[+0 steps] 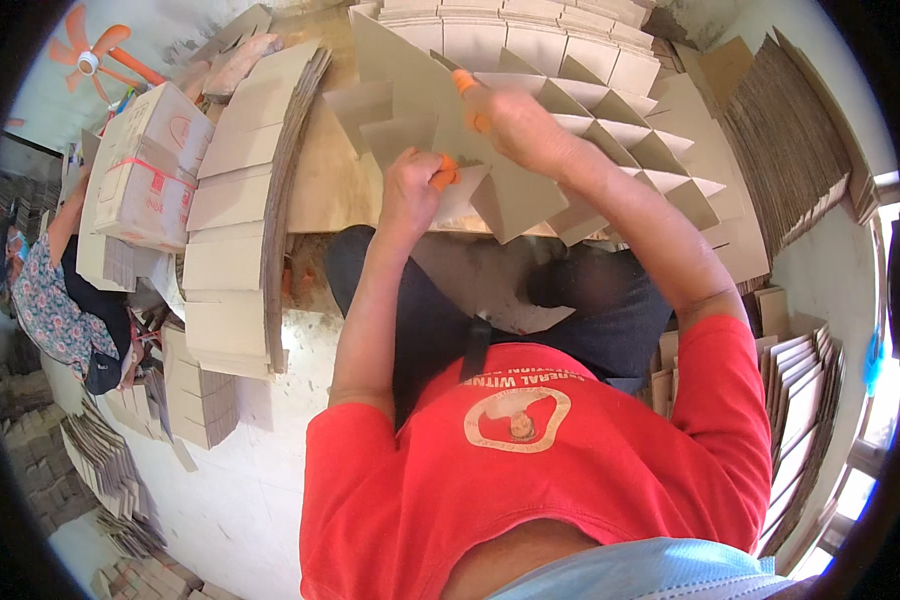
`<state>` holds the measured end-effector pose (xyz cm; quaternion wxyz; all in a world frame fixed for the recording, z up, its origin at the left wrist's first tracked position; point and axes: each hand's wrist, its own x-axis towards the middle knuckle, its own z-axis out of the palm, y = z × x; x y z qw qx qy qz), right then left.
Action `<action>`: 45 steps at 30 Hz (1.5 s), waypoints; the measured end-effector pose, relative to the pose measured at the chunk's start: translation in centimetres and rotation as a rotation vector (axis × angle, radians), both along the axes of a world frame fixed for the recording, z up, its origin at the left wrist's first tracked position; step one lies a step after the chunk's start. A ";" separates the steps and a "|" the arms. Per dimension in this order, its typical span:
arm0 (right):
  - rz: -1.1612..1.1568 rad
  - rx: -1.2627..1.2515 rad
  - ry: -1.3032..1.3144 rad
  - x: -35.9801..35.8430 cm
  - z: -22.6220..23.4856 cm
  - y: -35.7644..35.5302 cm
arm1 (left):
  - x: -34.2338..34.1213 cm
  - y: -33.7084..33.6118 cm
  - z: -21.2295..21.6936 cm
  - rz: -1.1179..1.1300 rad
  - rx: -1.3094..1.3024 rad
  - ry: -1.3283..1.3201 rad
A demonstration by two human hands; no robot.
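Note:
A tall cardboard divider strip (412, 82) stands on edge in front of me, slanting from upper left to lower right. My right hand (520, 125) is closed at its upper right side, with orange covers on the fingertips. My left hand (413, 187) is closed lower down at a cardboard piece; its thumb wears an orange cover. The pieces in both grips are partly hidden by the fingers. Other cardboard strips (358, 112) cross the tall one at the left. To the right, slotted strips interlock into a cardboard partition grid (620, 135), under my right forearm.
Stacked cardboard sheets (232, 200) line the left of the wooden table (320, 200). More stacks stand at the back (530, 45) and right (785, 130). A taped carton (150, 165), an orange fan (88, 60) and another person in a floral top (58, 300) are far left.

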<state>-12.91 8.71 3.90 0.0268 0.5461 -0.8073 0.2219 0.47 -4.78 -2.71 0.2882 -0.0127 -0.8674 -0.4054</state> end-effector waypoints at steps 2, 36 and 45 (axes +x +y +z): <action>-0.010 0.104 -0.047 0.1 -2.6 0.0 | -0.2 0.1 -0.1 -0.041 -0.022 0.019; -0.110 0.353 -0.211 -5.0 -4.8 9.6 | -6.5 -3.6 1.0 -0.307 -0.602 -0.394; -0.145 -0.315 0.576 4.2 7.8 9.4 | 8.2 -4.7 10.8 0.354 -0.824 0.293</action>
